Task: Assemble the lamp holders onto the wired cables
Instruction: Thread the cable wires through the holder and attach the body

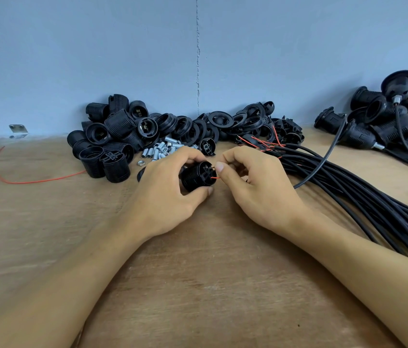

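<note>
Lamp holder (198, 175): black, ribbed, held just above the worktop (198, 285) at mid-frame between both hands, terminal end facing right.

Wall (97, 46): grey-blue, plain. One vertical seam (197, 59) runs down to the worktop's back edge.
Worktop: tan wood-grain board. Open board lies between the forearms and to the left of the left arm. Near edge out of view.

Cable bundle (348, 197): black sheathed cables fanning from the right frame edge to just behind the right hand (260, 187), red cores showing at both ends. Lower part cut off by the frame.
Finished holders (386, 121): heaped far right against the wall, cables attached, partly cut off.
Pile of loose holders (112, 136): left of centre, against the wall. Heap of black rings (223, 124) just beside it on the right.
Single cable (323, 162): curves over the bundle toward the right hand; its end is hidden behind the fingers.
Loose red wire (22, 182): far left, well apart from the hands.
Silver threaded tubes (157, 150): scattered between the piles and the left hand (168, 194).
Metal bracket (18, 128): at the wall's foot, far left.

Left hand: grip wrapped round the holder's ribbed body, thumb beneath, fingers over the top.
Right hand: grip narrow, thumb and forefinger pinching a red wire end (215, 177) that meets the holder's end face. Cannot tell whether the tip sits inside a terminal.
</note>
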Motion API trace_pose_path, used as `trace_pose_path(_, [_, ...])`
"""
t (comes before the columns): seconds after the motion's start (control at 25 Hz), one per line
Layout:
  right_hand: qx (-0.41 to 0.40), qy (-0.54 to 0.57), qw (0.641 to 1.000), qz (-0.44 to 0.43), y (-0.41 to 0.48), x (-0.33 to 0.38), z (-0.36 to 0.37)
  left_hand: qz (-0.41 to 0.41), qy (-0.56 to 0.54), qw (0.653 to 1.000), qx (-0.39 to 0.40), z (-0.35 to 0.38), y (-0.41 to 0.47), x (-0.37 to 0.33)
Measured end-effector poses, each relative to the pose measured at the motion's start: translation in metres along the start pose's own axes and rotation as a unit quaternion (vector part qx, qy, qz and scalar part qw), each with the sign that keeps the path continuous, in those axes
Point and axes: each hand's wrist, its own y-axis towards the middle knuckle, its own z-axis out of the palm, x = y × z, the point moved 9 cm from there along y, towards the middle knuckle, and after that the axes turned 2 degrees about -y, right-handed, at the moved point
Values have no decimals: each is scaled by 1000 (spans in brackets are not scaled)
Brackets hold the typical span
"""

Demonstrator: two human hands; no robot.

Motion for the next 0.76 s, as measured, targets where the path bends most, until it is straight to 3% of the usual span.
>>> trace_pose_path(0.32, [0,-8,999,-31,-2,6,0,8,-66,998,-11,2,1,1])
trace_pose_path(0.76, [-8,-27,998,-51,-3,9,0,26,-16,999,-17,0,1,-4])
